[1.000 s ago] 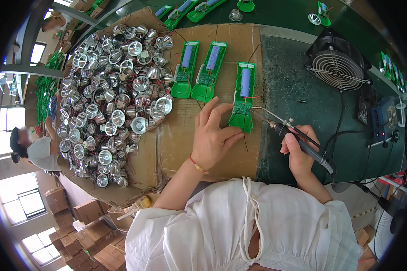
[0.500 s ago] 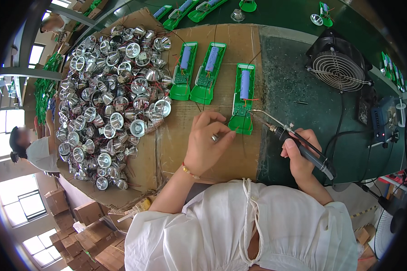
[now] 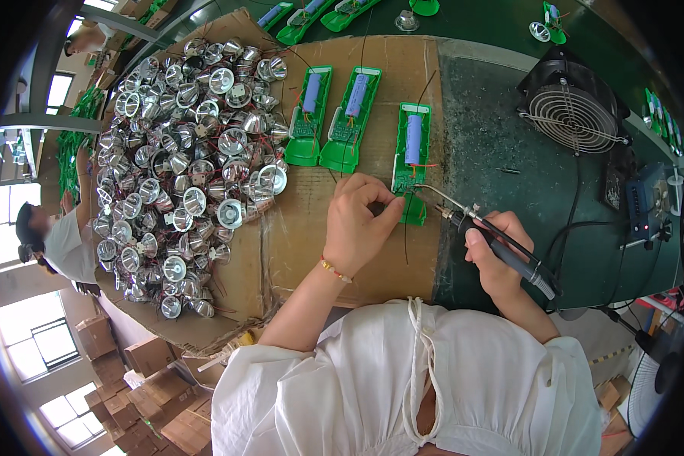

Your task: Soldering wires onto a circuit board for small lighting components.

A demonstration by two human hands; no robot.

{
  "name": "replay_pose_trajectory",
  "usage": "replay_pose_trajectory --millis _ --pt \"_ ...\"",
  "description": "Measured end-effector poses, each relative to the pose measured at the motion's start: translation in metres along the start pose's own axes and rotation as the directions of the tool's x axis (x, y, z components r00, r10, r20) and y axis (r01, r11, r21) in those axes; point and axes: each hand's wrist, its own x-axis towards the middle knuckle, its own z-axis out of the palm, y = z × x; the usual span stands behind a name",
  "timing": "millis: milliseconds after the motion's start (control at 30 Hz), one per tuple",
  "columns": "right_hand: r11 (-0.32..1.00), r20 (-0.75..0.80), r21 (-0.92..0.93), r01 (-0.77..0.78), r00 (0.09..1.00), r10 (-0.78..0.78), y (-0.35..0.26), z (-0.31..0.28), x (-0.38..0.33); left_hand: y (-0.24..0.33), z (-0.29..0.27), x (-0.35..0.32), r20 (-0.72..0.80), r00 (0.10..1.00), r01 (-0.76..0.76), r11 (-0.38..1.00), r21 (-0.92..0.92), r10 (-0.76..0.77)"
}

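Observation:
My right hand grips a soldering iron with a thin metal feed tube along it; its tip reaches the circuit board in the nearest green casing. That casing also holds a blue-violet battery cell and a red wire. Just left of the board's lower end, my left hand is closed, thumb and forefinger pinched on a thin dark wire. Two similar casings with cells, one on the far left and one beside it, lie on the cardboard.
A big heap of shiny reflector cups covers the left of the cardboard. On the right stand a black fan and a blue soldering station. More green casings lie along the far side. Another person is at the left.
My left hand has moved slightly up and right, its thumb and forefinger coming to the thin wire by the casing. The iron has shifted a little left toward the board.

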Motion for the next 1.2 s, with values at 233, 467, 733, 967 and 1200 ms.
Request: replay_pose_trajectory --millis 233,467,733,967,1200 --pt "0.991 -0.078 0.131 0.000 0.997 0.011 -0.008 -0.001 -0.003 0.001 -0.002 0.001 -0.001 1.000 -0.004 1.000 0.030 0.004" --pt "0.984 -0.099 0.178 0.000 0.995 0.018 -0.002 -0.008 -0.002 0.000 -0.002 0.003 -0.010 1.000 -0.018 0.998 0.065 0.019" --pt "0.995 -0.169 0.065 0.079 0.983 -0.067 0.009 -0.042 0.007 0.012 -0.004 0.005 0.154 0.988 -0.041 0.939 0.342 -0.013" --pt "0.973 -0.208 0.167 -0.160 0.959 0.194 0.011 -0.041 0.008 0.050 0.046 0.158 0.265 0.939 -0.326 0.816 0.478 0.220" --pt "0.979 -0.197 0.154 -0.131 0.967 0.160 0.014 -0.036 0.008 0.061 0.060 0.272 0.106 0.917 -0.392 0.819 0.419 0.385"
